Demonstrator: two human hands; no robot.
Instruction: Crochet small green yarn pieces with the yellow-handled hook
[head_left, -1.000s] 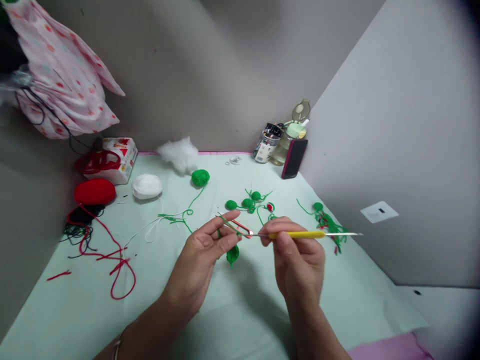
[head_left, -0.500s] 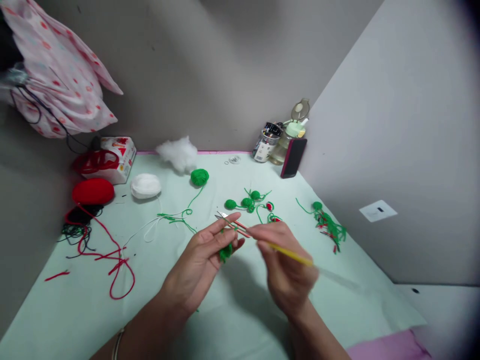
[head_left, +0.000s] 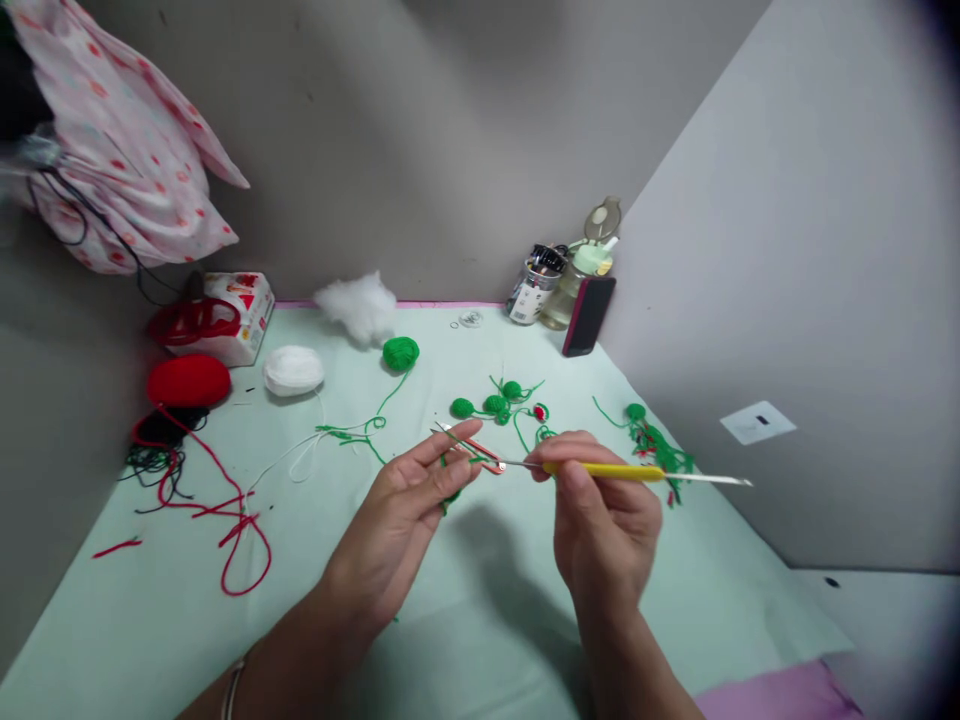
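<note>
Green yarn (head_left: 450,500) is pinched in my left hand (head_left: 409,500), the index finger stretched out and a strand running over it. My right hand (head_left: 607,520) grips a crochet hook (head_left: 611,471) by its yellow handle. One metal end points left to the green yarn at my left fingertips; the other sticks out to the right. Small orange-handled scissors (head_left: 491,455) lie on the table just behind my fingers. From the green yarn ball (head_left: 400,353) a strand trails toward my left hand. Much of the held yarn is hidden by my fingers.
Small green crocheted balls (head_left: 495,404) lie behind my hands, and a green-red yarn bundle (head_left: 664,450) to the right. Red yarn (head_left: 189,381), white yarn (head_left: 292,371) and stuffing (head_left: 358,305) sit left and back. A phone (head_left: 589,316) stands at the back right.
My right hand has moved right and turned the hook nearly level, drawing away from my left hand. The scissors' handles show more now. Less green yarn shows below my left fingers.
</note>
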